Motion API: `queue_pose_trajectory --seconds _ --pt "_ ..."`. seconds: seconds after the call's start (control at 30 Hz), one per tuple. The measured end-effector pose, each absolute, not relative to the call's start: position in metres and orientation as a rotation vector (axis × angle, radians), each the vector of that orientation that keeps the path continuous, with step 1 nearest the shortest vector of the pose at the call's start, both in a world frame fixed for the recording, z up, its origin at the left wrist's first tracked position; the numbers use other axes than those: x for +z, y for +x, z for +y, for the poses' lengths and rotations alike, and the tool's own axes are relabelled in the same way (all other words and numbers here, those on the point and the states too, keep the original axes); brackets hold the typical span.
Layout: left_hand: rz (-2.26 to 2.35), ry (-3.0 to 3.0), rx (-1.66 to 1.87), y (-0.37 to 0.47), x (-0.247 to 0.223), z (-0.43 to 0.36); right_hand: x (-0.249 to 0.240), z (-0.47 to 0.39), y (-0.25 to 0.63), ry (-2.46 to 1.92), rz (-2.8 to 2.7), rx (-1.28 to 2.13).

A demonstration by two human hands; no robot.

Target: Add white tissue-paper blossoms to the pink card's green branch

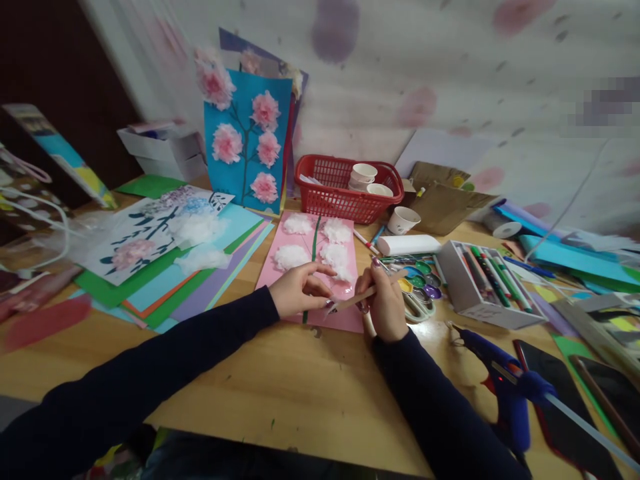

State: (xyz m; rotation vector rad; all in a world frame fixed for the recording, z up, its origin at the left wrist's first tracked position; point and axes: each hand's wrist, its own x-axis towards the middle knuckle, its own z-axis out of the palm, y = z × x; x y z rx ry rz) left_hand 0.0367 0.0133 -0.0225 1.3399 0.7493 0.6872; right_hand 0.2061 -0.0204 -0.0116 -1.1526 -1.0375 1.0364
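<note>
My right hand (387, 303) is closed around a flat wooden craft stick (356, 300), which slants down toward my left hand. My left hand (303, 290) has its fingers bent, with thumb and fingertips close together at the stick's lower end. Something small and whitish shows at those fingertips, too small to name. Beneath both hands lies a sheet of pink card (270, 267) with a dark green stem strip (317, 240) down it. White cotton tufts (293, 257) sit on both sides of the stem. A shiny wet-looking patch shows on the card between my hands.
A blue glue gun (493, 367) and a dark phone (555, 393) lie at right. Beyond them stands a box of markers (493, 280). A red basket (325, 200) with paper cups is behind the card. Coloured paper sheets (200, 300) and loose cotton (200, 230) are at left.
</note>
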Motion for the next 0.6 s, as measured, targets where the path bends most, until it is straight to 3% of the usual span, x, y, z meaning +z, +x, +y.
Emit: queue_pose_trajectory --seconds 0.6 --pt "0.616 1.173 0.593 0.033 -0.026 0.015 -0.017 -0.012 0.22 -1.151 -0.781 0.83"
